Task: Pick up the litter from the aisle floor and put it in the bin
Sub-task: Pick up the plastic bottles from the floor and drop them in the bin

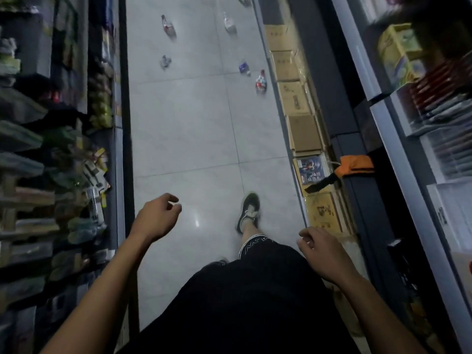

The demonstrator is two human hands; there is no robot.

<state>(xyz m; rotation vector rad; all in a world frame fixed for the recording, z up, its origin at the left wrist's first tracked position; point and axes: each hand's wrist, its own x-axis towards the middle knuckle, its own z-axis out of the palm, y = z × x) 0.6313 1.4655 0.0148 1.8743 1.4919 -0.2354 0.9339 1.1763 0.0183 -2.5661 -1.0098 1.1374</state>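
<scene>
Several pieces of litter lie on the pale tiled aisle floor far ahead. A red and white bottle (pixel 261 82) rests by the right shelf base, with a blue wrapper (pixel 244 67) just beyond it. A crumpled grey piece (pixel 165 61) sits left of centre. Farther off are a red and white bottle (pixel 168 25) and a whitish bottle (pixel 229 23). My left hand (pixel 155 215) hangs empty with loosely curled fingers above the near floor. My right hand (pixel 320 250) is likewise empty and half curled. No bin is in view.
Stocked shelves (pixel 63 149) line the left side. Cardboard boxes (pixel 304 134) run along the right shelf base, below a freezer cabinet (pixel 398 139). An orange cloth (pixel 356 164) hangs off the cabinet edge. My shoe (pixel 248 212) is stepping forward on the tiles.
</scene>
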